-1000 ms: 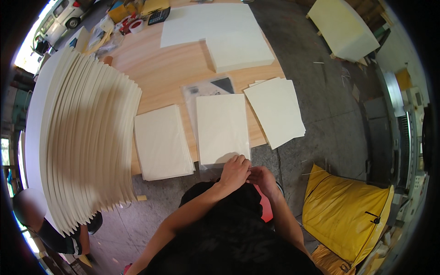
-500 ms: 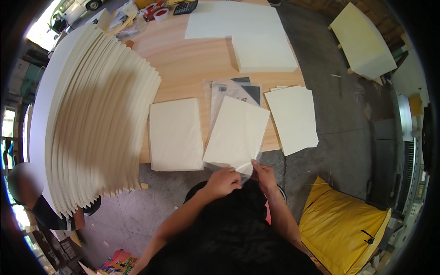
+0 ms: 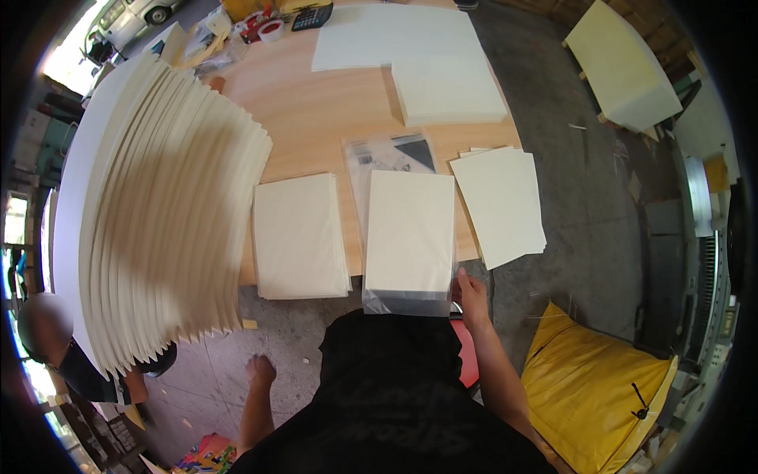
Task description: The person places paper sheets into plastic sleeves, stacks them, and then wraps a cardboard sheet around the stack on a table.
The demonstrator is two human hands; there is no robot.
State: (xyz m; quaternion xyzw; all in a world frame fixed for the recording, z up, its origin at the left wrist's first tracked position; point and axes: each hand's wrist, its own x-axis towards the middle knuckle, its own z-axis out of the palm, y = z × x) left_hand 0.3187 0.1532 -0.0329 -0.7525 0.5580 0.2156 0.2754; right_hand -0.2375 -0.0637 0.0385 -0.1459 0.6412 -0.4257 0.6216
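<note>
A clear plastic bag [image 3: 407, 304] with cream paper sheets [image 3: 410, 231] inside lies at the table's near edge, its flap sticking out beyond the edge. At its right side my right hand [image 3: 471, 300] is closed on the bag's edge, thumb up. Away from the table, low over the floor at the left, my left hand [image 3: 260, 370] has its fingers curled; whatever it may hold is too small to make out. Left of the bag sits a neat stack of bagged cream sheets [image 3: 300, 237]. Under the bag's far end lie flat clear bags [image 3: 387, 154] with dark and printed patches.
Loose cream sheets [image 3: 501, 205] overlap the table's right edge. A tall fanned pile of large sheets [image 3: 166, 205] fills the left; white sheets [image 3: 450, 91] cover the far right. Tape [image 3: 271, 31] and a calculator [image 3: 312, 17] lie farthest. A yellow sack [image 3: 600, 387] stands right; a person [image 3: 91, 367] is at left.
My left hand has left the bag and swung down to the left. The bag of sheets has turned from slanted to nearly straight, with my right hand now at its right side.
</note>
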